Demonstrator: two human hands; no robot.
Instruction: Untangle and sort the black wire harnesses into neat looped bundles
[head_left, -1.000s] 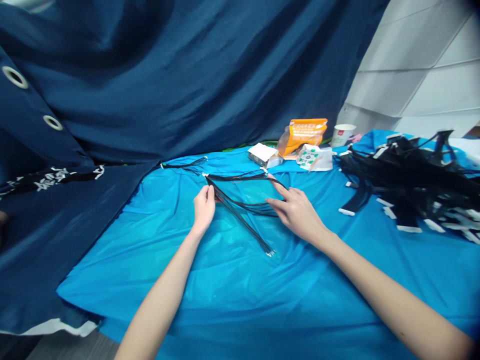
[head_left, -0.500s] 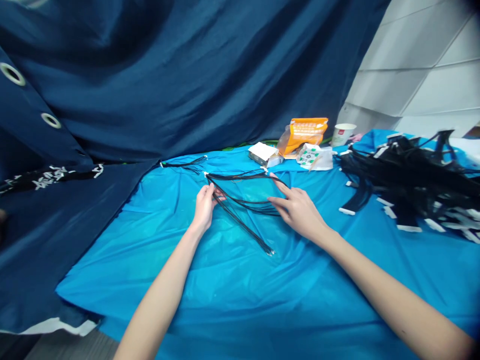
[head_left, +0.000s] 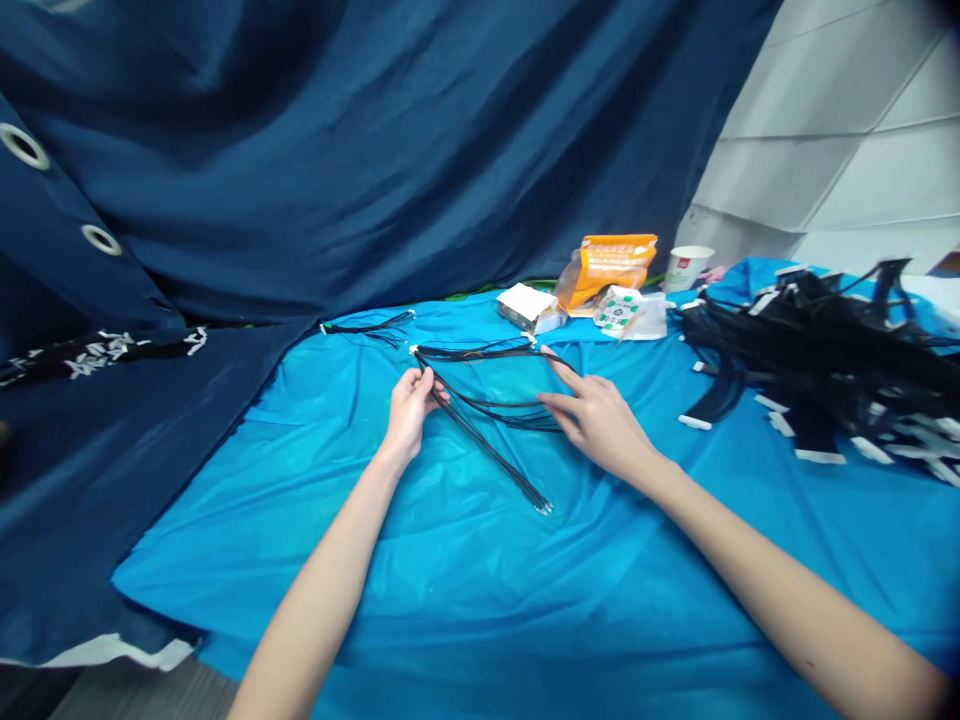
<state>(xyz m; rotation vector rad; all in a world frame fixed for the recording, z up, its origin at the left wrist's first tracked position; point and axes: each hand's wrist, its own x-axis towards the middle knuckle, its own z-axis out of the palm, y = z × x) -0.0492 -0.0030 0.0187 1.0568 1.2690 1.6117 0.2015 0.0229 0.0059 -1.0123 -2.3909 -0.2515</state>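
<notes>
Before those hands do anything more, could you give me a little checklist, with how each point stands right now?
1. Left hand gripping the black wires: ok, pinched near the white connector.
2. Right hand gripping firmly: cannot tell; it is spread at the strands.
3. Loose wire tips clear of both hands: ok.
4. Cable pile tidy: not ok, jumbled at the right.
5. Paper cup upright: ok.
</notes>
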